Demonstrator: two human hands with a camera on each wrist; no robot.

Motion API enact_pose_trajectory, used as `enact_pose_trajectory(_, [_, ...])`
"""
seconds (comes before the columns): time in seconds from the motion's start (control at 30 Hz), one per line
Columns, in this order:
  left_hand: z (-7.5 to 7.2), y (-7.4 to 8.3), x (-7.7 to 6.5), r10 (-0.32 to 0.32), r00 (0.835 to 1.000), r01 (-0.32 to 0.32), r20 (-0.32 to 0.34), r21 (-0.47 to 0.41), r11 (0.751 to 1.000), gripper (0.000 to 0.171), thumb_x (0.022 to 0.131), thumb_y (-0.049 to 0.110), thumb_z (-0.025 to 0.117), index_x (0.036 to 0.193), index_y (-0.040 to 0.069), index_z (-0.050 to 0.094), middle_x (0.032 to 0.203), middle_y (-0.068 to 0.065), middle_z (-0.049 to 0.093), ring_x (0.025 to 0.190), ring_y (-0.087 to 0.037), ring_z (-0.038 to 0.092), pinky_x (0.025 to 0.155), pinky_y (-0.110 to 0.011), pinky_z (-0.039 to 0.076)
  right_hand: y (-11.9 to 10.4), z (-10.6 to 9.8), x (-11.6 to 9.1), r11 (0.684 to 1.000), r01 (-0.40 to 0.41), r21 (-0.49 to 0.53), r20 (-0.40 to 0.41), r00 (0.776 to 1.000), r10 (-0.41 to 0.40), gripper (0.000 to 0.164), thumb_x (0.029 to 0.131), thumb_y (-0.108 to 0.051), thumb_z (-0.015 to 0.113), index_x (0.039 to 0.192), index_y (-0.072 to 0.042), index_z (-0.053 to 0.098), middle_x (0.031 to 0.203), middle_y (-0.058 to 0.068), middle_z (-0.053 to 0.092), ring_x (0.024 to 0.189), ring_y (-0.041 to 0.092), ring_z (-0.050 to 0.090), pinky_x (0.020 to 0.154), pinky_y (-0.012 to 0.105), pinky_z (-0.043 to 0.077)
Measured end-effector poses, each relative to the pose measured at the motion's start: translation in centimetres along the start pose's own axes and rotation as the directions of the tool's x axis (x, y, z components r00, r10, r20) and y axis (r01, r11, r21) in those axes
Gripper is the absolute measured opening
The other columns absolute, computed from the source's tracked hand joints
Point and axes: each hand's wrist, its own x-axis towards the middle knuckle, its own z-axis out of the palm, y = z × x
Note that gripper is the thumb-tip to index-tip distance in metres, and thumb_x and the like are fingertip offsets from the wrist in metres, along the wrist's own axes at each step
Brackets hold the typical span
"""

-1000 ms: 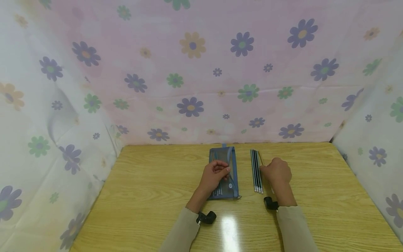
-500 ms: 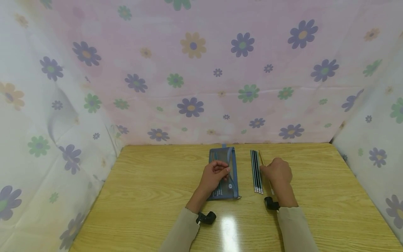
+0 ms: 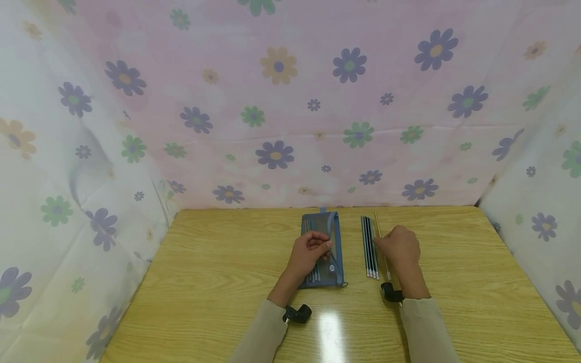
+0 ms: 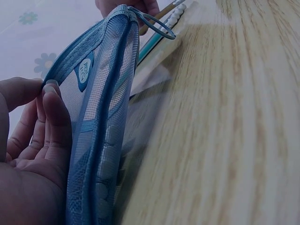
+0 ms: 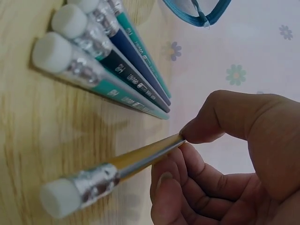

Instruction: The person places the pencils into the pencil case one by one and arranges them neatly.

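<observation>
My left hand [image 3: 308, 254] pinches the opening edge of a blue mesh pencil case [image 3: 323, 222], its thumb and finger on the blue trim [image 4: 75, 54] in the left wrist view. Several pencils [image 3: 313, 276] show through the mesh along the case's left side. To the right, my right hand [image 3: 400, 249] holds a gold-yellow pencil [image 5: 145, 154] between thumb and fingers. Its white eraser [image 5: 61, 198] points toward me. Just left of that pencil, a row of green and dark pencils [image 3: 369, 252] lies side by side, eraser ends also toward me.
All of this is on a wood-grain table [image 3: 218, 282], with a flowered cloth [image 3: 299, 111] rising behind its far edge and at both sides. A key-ring-like loop [image 4: 157, 26] hangs from the case's near corner. Each wrist wears a black camera [image 3: 299, 313].
The yellow pencil has turned in my right hand, its eraser end swinging left, so it lies closer to parallel with the row. My left hand and the pencil case have stayed put.
</observation>
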Motion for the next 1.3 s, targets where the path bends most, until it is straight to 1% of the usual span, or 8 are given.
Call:
enact_pose_trajectory(0.1, [0.0, 0.0, 0.0, -0.001, 1.000, 0.001, 0.000, 0.003, 1.000, 0.025, 0.102, 0.011, 0.073, 0.120, -0.006, 0.067, 0.097, -0.013, 0.071, 0.078, -0.015, 0.069, 0.070, -0.028, 0.061, 0.0, 0.0, 0.1, 1.000, 0.003, 0.006, 0.006, 1.000, -0.003, 0.042, 0.091, -0.024, 0.071, 0.053, -0.010, 0.059, 0.050, -0.001, 0.049, 0.045, 0.016, 0.045, 0.041, 0.028, 0.033])
enact_pose_trajectory(0.2, [0.0, 0.0, 0.0, 0.001, 1.000, -0.001, -0.003, 0.006, 1.000, 0.025, 0.102, 0.011, 0.073, 0.120, -0.006, 0.067, 0.097, -0.014, 0.071, 0.078, -0.014, 0.069, 0.070, -0.028, 0.061, -0.1, -0.1, 0.1, 1.000, 0.006, 0.007, 0.017, 1.000, -0.006, 0.038, 0.090, -0.024, 0.072, 0.057, -0.007, 0.065, 0.053, 0.001, 0.056, 0.047, 0.018, 0.049, 0.042, 0.029, 0.037])
enact_pose_trajectory(0.37, [0.0, -0.1, 0.1, 0.006, 1.000, -0.006, -0.004, 0.011, 1.000, 0.025, 0.103, 0.011, 0.073, 0.120, -0.005, 0.067, 0.097, -0.012, 0.071, 0.078, -0.014, 0.069, 0.070, -0.028, 0.061, -0.4, -0.3, 0.0, 1.000, 0.025, 0.007, 0.046, 0.999, -0.026, 0.029, 0.090, -0.025, 0.076, 0.072, -0.002, 0.077, 0.071, 0.011, 0.073, 0.061, 0.025, 0.065, 0.050, 0.037, 0.050])
enact_pose_trajectory(0.5, [0.0, -0.1, 0.1, 0.006, 1.000, -0.006, -0.002, 0.010, 1.000, 0.024, 0.103, 0.011, 0.073, 0.120, -0.004, 0.067, 0.096, -0.009, 0.070, 0.078, -0.015, 0.069, 0.070, -0.027, 0.061, -0.8, -0.5, -0.2, 0.999, 0.044, 0.019, 0.068, 0.997, -0.045, 0.027, 0.090, -0.026, 0.078, 0.081, 0.000, 0.081, 0.085, 0.016, 0.077, 0.071, 0.028, 0.069, 0.056, 0.041, 0.056])
enact_pose_trajectory(0.6, [-0.1, -0.4, 0.2, 0.006, 1.000, -0.006, -0.003, 0.004, 1.000, 0.024, 0.102, 0.011, 0.073, 0.120, -0.005, 0.067, 0.095, -0.008, 0.071, 0.078, -0.014, 0.070, 0.069, -0.026, 0.060, -1.0, -0.4, -0.3, 0.997, 0.067, 0.044, 0.084, 0.994, -0.071, 0.028, 0.091, -0.026, 0.078, 0.083, 0.001, 0.082, 0.080, 0.014, 0.076, 0.067, 0.026, 0.068, 0.055, 0.039, 0.054])
enact_pose_trajectory(0.8, [-0.1, -0.5, 0.3, 0.003, 1.000, -0.003, -0.006, -0.004, 1.000, 0.024, 0.102, 0.011, 0.074, 0.119, -0.005, 0.067, 0.094, -0.006, 0.071, 0.078, -0.014, 0.071, 0.069, -0.026, 0.060, -1.4, 0.1, -0.4, 0.989, 0.105, 0.101, 0.121, 0.986, -0.117, 0.029, 0.095, -0.023, 0.073, 0.078, 0.000, 0.078, 0.064, 0.005, 0.069, 0.058, 0.020, 0.060, 0.053, 0.033, 0.047])
enact_pose_trajectory(1.1, [-0.1, -0.4, 0.2, 0.009, 1.000, -0.009, 0.000, -0.008, 1.000, 0.024, 0.102, 0.011, 0.074, 0.119, -0.005, 0.067, 0.094, -0.008, 0.071, 0.078, -0.014, 0.070, 0.069, -0.026, 0.060, -1.9, 0.7, -0.5, 0.980, 0.139, 0.141, 0.136, 0.978, -0.158, 0.032, 0.098, -0.024, 0.070, 0.078, -0.001, 0.080, 0.059, 0.004, 0.068, 0.057, 0.020, 0.062, 0.055, 0.033, 0.045])
enact_pose_trajectory(1.3, [-0.1, -0.4, 0.2, 0.010, 1.000, -0.010, 0.004, -0.014, 1.000, 0.025, 0.102, 0.011, 0.073, 0.120, -0.006, 0.066, 0.096, -0.009, 0.071, 0.078, -0.013, 0.070, 0.069, -0.026, 0.060, -2.2, 0.9, -0.6, 0.977, 0.151, 0.152, 0.151, 0.973, -0.174, 0.030, 0.097, -0.024, 0.068, 0.083, 0.001, 0.081, 0.059, 0.002, 0.069, 0.060, 0.021, 0.064, 0.060, 0.034, 0.050])
